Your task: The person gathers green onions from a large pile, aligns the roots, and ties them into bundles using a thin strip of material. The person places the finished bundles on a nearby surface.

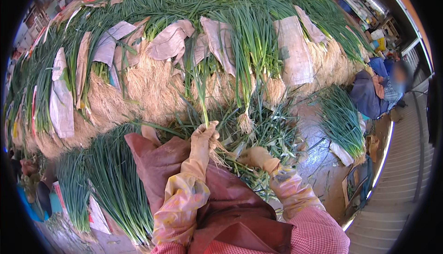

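My left hand (204,136), in a tan rubber glove, grips a green onion (203,106) near its root end; the stalk points away from me and pale roots hang below my fingers. My right hand (256,157), gloved alike and somewhat blurred, is low to the right beside those roots, over cut leaves and stalks; its fingers do not show clearly. Beyond my hands lies a single green onion with a root tuft (245,123). Behind it, bundles of green onions (258,35) lie with their roots (152,77) towards me.
More green onions (116,181) lie to my left, another bunch (341,122) to the right. Leaf trimmings (277,132) cover the floor ahead. Cloth-like wraps (294,51) lie among the bundles. A person in a checked shirt (391,93) sits at the far right.
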A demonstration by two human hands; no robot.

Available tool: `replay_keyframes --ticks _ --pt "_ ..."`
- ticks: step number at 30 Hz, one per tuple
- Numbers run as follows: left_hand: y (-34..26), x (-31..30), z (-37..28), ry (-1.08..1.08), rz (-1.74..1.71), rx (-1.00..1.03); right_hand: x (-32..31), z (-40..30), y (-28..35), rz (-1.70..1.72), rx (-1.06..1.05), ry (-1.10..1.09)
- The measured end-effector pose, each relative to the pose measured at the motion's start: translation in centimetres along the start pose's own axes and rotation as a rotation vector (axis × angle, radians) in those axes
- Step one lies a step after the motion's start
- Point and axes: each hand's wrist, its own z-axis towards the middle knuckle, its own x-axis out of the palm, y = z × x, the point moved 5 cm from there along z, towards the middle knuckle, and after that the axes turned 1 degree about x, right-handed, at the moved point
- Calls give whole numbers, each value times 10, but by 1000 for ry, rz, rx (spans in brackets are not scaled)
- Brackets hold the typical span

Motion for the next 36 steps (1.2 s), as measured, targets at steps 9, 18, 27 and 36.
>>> replay_keyframes --ticks 9,18,27,36 --pt "2 14 2 212 -107 -6 -31 138 -72 444 225 -601" --pt "6 4 13 63 -308 134 -50 7 38 505 -143 -922" --pt "31 -1 8 97 -46 -125 14 -6 80 254 -302 -744" --pt "21 -5 0 92 -183 -140 26 48 -11 602 49 -277"
